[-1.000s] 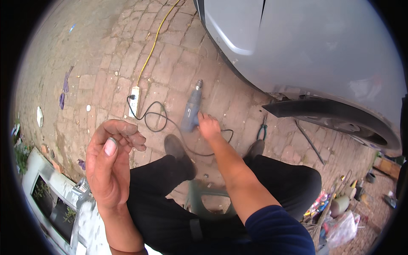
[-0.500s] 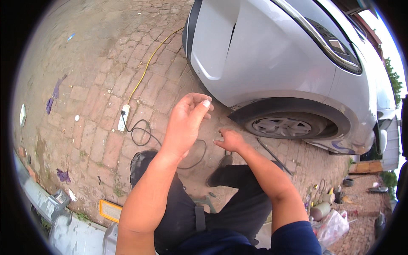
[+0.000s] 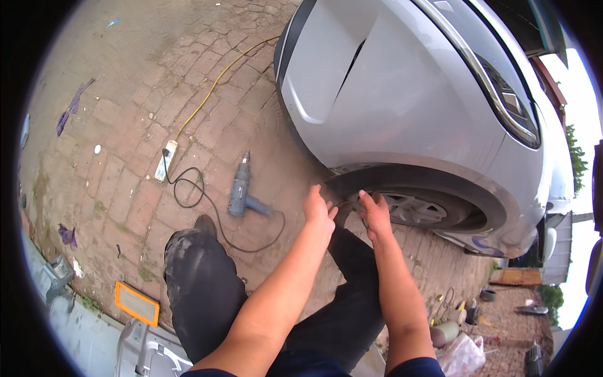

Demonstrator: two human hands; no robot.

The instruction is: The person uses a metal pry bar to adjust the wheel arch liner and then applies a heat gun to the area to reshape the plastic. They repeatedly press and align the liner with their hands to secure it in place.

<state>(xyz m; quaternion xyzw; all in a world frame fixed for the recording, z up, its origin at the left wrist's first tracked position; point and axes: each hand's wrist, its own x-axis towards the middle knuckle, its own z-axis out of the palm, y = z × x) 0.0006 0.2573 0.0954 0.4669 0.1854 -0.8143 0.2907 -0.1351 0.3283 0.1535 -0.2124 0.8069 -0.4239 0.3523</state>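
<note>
Side by side, my hands are raised between my knees, close to the front wheel [image 3: 414, 209] of a silver car [image 3: 402, 88]. My left hand [image 3: 319, 207] has its thumb up and its fingers loosely bent, with nothing visible in it. Just to its right, my right hand [image 3: 375, 217] is by the black wheel arch trim [image 3: 358, 178], fingers apart and nothing plainly held. A blue-grey heat gun [image 3: 239, 191] lies on the brick paving to the left of my hands, its nozzle pointing away from me.
A black cord [image 3: 217, 217] loops from the heat gun to a white power strip [image 3: 166, 161], joined to a yellow cable [image 3: 217, 81]. An orange-framed air filter [image 3: 137, 303] and grey car panels [image 3: 94, 339] lie at lower left. A clear plastic bag [image 3: 461, 355] is at lower right.
My left hand has moved right and down, nearer my right hand, which has shifted slightly right. The heat gun, hidden before, now shows. My view has turned a little.
</note>
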